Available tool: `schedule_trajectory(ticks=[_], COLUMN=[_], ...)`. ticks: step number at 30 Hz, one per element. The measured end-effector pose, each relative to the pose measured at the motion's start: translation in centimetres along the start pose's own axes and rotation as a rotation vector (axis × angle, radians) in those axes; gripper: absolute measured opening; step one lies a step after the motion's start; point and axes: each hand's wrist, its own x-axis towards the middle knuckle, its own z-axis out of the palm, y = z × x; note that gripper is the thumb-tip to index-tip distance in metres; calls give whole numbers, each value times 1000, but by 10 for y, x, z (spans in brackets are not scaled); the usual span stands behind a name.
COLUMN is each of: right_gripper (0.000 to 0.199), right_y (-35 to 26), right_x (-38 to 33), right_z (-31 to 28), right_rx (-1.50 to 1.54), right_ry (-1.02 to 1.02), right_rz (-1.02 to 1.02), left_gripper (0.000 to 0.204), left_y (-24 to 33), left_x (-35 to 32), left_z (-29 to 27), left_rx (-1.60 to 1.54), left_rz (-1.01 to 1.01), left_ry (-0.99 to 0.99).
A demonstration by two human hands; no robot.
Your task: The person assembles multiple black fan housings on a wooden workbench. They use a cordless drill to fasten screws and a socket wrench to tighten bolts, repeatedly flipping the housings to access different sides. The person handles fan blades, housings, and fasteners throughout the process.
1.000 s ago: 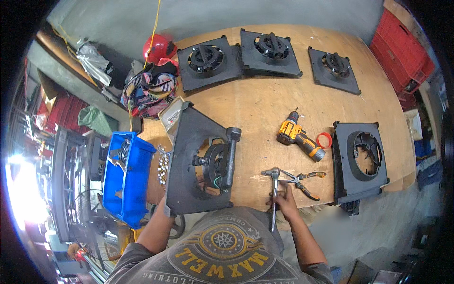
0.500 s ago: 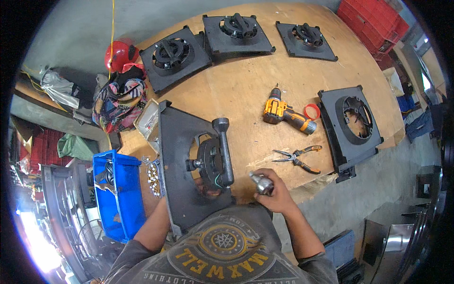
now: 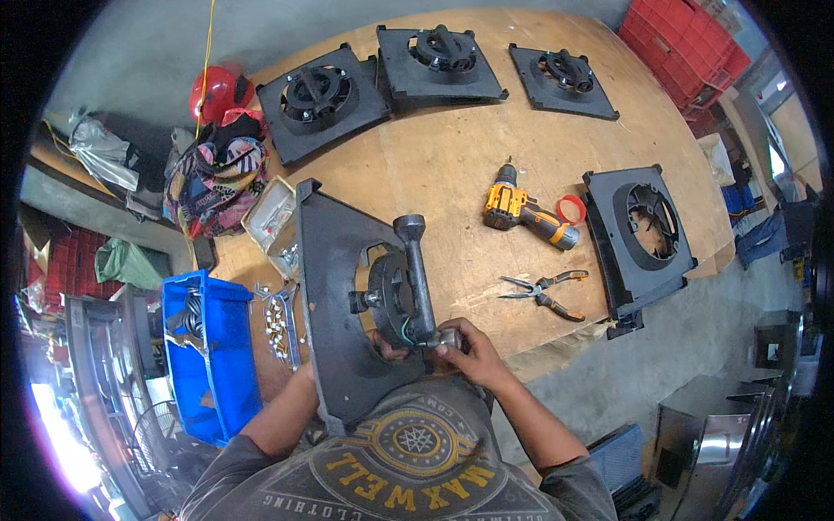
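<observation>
A black square panel (image 3: 339,382) stands tilted against my body, its round opening holding a black cast part with a pipe-like arm (image 3: 420,286). A thin green wire (image 3: 406,330) shows near the arm's lower end. My right hand (image 3: 473,354) is closed around a short silver cylindrical tool (image 3: 448,339). The tool's narrower tip meets the lower end of the arm; the exact contact is too small to tell. Behind the panel, my left hand (image 3: 388,346) grips the unit, with curled fingers partly visible through the opening and the rest hidden.
Pliers (image 3: 547,293), a yellow-black cordless drill (image 3: 526,208) and a red ring (image 3: 571,209) lie right of the panel. Similar black panels (image 3: 612,282) sit at the right and along the back. On the left are a blue bin (image 3: 228,347), small fittings (image 3: 280,326) and a tray (image 3: 269,221).
My right hand has moved left with the silver tool, turning it toward the pipe-like arm and bringing its tip there. Fingers of my left hand now show more clearly through the opening.
</observation>
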Motion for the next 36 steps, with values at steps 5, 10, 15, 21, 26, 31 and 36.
schedule_trajectory(ticks=[5,10,15,21,26,31,36], right_gripper=[40,43,52,44,46,42,41], right_y=[-19,-41,-49,-27,-7,-1,-9], right_x=[0,14,19,11,15,14,21], right_z=[-5,-13,-17,-11,-12,-6,-5], right_rx=[-186,-243,-119,-406,-292,-363,-493], right_ry=[-17,-1,57,165,214,296,339], right_rz=[39,300,548,64,30,-12,19], left_gripper=[25,38,47,66,76,81,82], left_y=[-5,-24,-27,-24,-41,-45,-30], left_x=[-9,6,15,21,25,23,18], left_z=[9,16,23,21,9,15,38], left_rx=[-242,615,356,345,296,115,-18], left_rz=[200,201,341,209,241,255,245], left_ry=[-46,122,-54,-13,-53,-87,-27])
